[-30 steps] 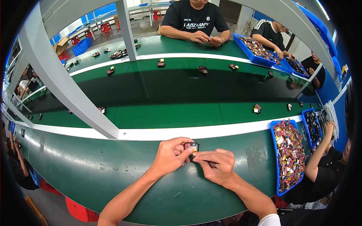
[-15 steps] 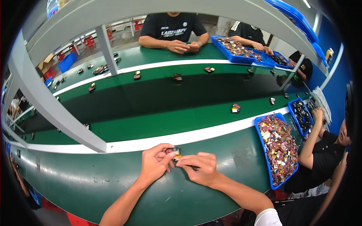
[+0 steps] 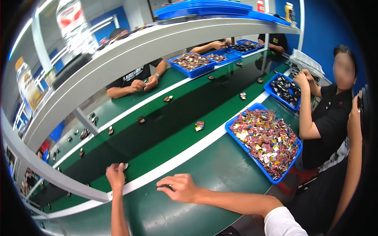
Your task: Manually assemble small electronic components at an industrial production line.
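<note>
Out over the green belt [image 3: 177, 114], my left hand [image 3: 115, 177] has its fingers bent together at a small pale-and-dark part [image 3: 125, 166]. Only an edge of that part shows past the fingertips. My right hand [image 3: 180, 188] is closed above the green worktable [image 3: 165, 216], just on my side of the white rail [image 3: 165, 168]. A slim dark tool [image 3: 165, 186] sticks out between its thumb and fingers; the hand hides most of it, so its kind is unclear. The two hands are apart.
Right of my arm stands a blue tray [image 3: 281, 176] heaped with small red, yellow and white parts. A second blue tray [image 3: 271, 93] holds black parts beside a co-worker [image 3: 328, 106]. Small assemblies lie along the belt. A grey shelf [image 3: 130, 49] spans above, with a post on the left.
My hands have separated. The left has gone forward over the belt with the small part; the right has stayed over the table with the dark tool. The view has swung up and right.
</note>
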Demonstrator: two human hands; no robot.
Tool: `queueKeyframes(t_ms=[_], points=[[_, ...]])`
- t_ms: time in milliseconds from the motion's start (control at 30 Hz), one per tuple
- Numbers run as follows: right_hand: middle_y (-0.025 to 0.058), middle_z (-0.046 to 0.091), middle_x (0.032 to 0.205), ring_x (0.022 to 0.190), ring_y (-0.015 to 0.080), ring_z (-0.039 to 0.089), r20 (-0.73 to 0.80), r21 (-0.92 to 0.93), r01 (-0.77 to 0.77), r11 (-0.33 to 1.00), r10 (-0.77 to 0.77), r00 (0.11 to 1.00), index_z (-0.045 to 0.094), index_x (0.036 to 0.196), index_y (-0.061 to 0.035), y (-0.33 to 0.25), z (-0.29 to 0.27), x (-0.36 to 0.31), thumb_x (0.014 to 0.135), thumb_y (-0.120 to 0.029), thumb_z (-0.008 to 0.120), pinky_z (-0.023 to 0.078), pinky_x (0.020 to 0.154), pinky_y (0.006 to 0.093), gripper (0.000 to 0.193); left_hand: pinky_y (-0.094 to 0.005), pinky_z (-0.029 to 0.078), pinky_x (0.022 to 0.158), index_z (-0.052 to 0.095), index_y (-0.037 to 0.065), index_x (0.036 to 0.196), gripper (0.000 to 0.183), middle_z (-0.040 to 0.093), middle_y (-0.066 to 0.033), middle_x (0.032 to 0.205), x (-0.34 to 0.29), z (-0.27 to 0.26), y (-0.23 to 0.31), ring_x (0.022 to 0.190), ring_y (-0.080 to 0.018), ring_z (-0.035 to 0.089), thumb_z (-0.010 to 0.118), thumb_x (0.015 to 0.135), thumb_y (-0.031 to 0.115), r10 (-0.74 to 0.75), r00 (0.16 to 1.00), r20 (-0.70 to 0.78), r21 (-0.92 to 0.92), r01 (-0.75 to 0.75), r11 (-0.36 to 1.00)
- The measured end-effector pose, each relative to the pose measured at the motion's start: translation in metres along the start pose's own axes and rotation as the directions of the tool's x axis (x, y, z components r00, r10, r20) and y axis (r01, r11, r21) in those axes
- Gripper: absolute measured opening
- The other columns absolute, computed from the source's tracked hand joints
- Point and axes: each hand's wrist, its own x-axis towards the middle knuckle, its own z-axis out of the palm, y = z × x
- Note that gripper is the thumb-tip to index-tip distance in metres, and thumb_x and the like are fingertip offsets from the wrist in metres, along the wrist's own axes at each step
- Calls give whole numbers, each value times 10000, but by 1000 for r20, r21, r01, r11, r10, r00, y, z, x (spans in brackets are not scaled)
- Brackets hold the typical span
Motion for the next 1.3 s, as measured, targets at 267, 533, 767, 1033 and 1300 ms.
queueKeyframes(t_ms=[267, 533, 767, 1033, 1300], points=[[6, 713, 834, 512, 210, 576, 32, 17, -9, 1000, 8, 999, 663, 904, -86, 1, 1, 1, 831, -121, 747, 462, 532, 309, 117, -535, 491, 732, 613, -2, 794, 293, 619, -201, 864, 40, 9, 106, 866, -442, 631, 633, 936, 253, 556, 830, 35, 338, -534, 775], [28, 712, 841, 557, 236, 617, 66, 5, -66, 998, 66, 996, 663, 913, -73, 2, 1, 0, 829, -110, 742, 479, 554, 327, 121, -407, 531, 779, 728, 30, 920, 236, 702, -148, 875, 59, 118, 266, 842, -312, 683, 725, 841, 253, 645, 560, 520, -39, -739, 673], [45, 703, 843, 550, 261, 600, 63, 1, -93, 996, 93, 994, 661, 893, -48, 5, -2, -2, 820, -88, 739, 481, 555, 340, 115, -368, 546, 801, 747, 52, 988, 255, 729, -112, 932, 56, 189, 296, 876, -269, 701, 778, 757, 156, 678, 381, 629, -239, -735, 635], [51, 695, 837, 529, 287, 569, 71, 10, -100, 995, 99, 993, 652, 921, -42, 8, 0, -1, 808, -77, 740, 467, 539, 355, 147, -344, 525, 719, 702, 21, 875, 178, 692, -73, 819, 45, 193, 292, 762, -204, 659, 776, 740, 111, 555, 431, 712, -193, -640, 744], [54, 707, 827, 572, 280, 626, 94, 48, -139, 989, 134, 986, 651, 907, -60, 3, 2, 1, 819, -98, 744, 491, 562, 359, 134, -281, 464, 490, 628, 8, 867, 92, 684, -58, 732, 43, 138, 260, 577, -109, 608, 696, 822, 52, 472, 467, 748, -322, -366, 873]])
